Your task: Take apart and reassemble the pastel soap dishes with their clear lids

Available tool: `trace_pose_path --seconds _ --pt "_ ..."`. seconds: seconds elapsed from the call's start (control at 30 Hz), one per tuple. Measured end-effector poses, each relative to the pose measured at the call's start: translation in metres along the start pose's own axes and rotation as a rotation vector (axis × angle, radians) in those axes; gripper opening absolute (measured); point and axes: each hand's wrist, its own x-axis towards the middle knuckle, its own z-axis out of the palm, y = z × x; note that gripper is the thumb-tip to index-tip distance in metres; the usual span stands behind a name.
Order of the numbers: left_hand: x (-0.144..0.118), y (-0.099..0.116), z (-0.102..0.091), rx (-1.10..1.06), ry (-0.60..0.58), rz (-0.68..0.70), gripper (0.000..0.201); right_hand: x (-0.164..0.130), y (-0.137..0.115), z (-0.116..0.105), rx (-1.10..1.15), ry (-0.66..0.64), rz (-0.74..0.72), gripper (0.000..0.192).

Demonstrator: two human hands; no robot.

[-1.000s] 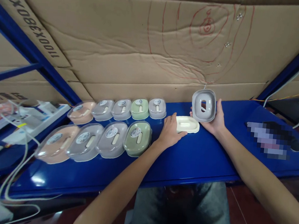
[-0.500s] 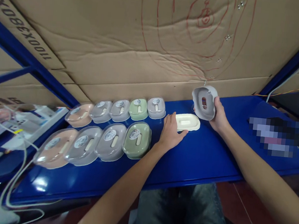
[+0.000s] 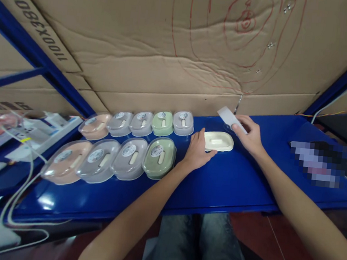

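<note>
My left hand (image 3: 198,152) grips the left end of a cream oval tray (image 3: 220,141) lying on the blue table, fingers at the far side and thumb along the near edge. My right hand (image 3: 251,133) is closed on a grey plastic soap-box shell (image 3: 231,118), held above the table and seen nearly edge-on. A clear piece (image 3: 227,127) shows just under the shell, partly hidden. Left of my hands stand two rows of lidded soap boxes, among them a dark green one (image 3: 159,161), a light green one (image 3: 163,123) and a grey one (image 3: 183,122).
A cardboard wall (image 3: 130,72) rises behind the blue table (image 3: 217,187). Blue frame bars stand on both sides. White cables (image 3: 31,173) hang at the left. A dark object (image 3: 315,150), partly pixelated, lies at the right.
My right hand has turned the grey shell from showing its hollow inside to nearly edge-on. My left hand stays on the cream tray. The view has shifted slightly.
</note>
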Motion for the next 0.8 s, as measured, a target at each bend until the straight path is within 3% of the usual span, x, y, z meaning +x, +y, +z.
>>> trace_pose_path --seconds 0.13,0.33,0.47,0.63,0.8 --pt "0.000 -0.004 -0.002 -0.063 -0.015 0.007 0.104 -0.003 -0.004 0.003 -0.121 -0.115 -0.127 0.053" --pt "0.003 -0.005 -0.003 -0.135 0.006 -0.025 0.126 -0.008 -0.006 0.011 -0.111 -0.216 -0.145 0.057" --pt "0.004 -0.003 -0.004 -0.178 0.006 -0.041 0.131 -0.009 -0.006 0.011 -0.122 -0.238 -0.183 0.063" --pt "0.004 0.001 -0.005 -0.194 0.026 -0.040 0.123 -0.009 -0.002 0.011 -0.146 -0.300 -0.229 0.067" --pt "0.007 -0.004 -0.001 -0.220 0.102 -0.014 0.098 -0.007 -0.002 0.012 -0.193 -0.354 -0.275 0.069"
